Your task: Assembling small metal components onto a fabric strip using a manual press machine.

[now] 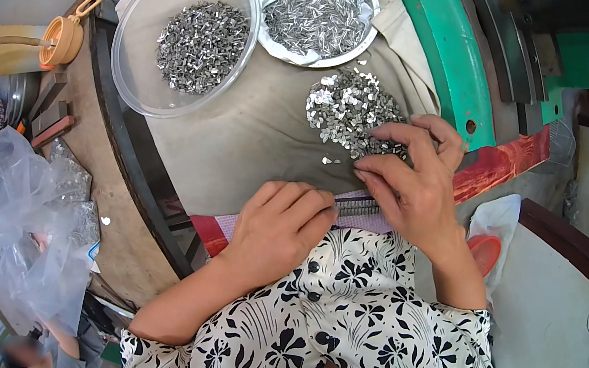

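Note:
A loose pile of small flat silvery metal pieces (356,113) lies on the grey-brown cloth (237,159). My right hand (422,177) is at its near right edge, with thumb and forefinger pinched together; whatever is between the tips is too small to make out. My left hand (281,220) has its fingers curled at the left end of a narrow ridged grey strip (358,208), which looks like a row of small metal pieces. The strip lies along the cloth's near edge, between my hands. Two or three stray pieces (327,161) sit just in front of the pile.
Behind the cloth's left part stands a clear plastic bowl (123,72) of small metal bits. Beside it, a lined metal bowl (370,38) holds thin slivers. A green machine frame (447,46) borders the right. An orange cup (62,43) and plastic bags (34,220) are at left.

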Demonstrator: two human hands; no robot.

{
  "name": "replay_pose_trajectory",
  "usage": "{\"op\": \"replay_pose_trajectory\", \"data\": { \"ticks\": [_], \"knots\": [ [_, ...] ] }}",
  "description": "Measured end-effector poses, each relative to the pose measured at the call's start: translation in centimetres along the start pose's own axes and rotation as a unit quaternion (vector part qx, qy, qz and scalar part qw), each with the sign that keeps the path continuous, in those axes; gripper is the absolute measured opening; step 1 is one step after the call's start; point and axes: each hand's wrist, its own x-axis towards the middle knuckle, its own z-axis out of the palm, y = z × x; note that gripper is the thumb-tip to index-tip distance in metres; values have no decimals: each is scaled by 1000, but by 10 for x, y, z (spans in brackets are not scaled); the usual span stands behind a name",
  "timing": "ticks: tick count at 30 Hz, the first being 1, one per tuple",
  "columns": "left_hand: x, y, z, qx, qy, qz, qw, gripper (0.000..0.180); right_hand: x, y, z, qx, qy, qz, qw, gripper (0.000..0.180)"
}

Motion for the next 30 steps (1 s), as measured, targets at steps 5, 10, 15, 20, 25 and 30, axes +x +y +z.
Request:
{"op": "replay_pose_trajectory", "data": {
  "ticks": [5, 10, 15, 20, 25, 30],
  "knots": [
    [1, 0, 2, -67, -19, -64, 996, 18, 5, -9, 13, -21, 5, -10, 1000, 15],
    [2, 2, -1, -103, -25, -121, 987, 25, 8, -12, 17, -36, -11, 9, 999, 16],
    [-4, -2, -1, -114, -24, -124, 985, 27, 3, -8, 9, -22, -15, 16, 1000, 16],
    [-5, -4, -1, -125, -30, -113, 985, 26, -20, -11, -4, 51, -23, -16, 998, 18],
    [-7, -1, -2, -158, -20, -151, 976, 27, -35, -16, 1, 48, -54, -4, 997, 20],
    [-8, 0, -6, -159, -31, -182, 970, 32, -8, -4, 9, 29, 3, -21, 999, 21]
  ]
}}
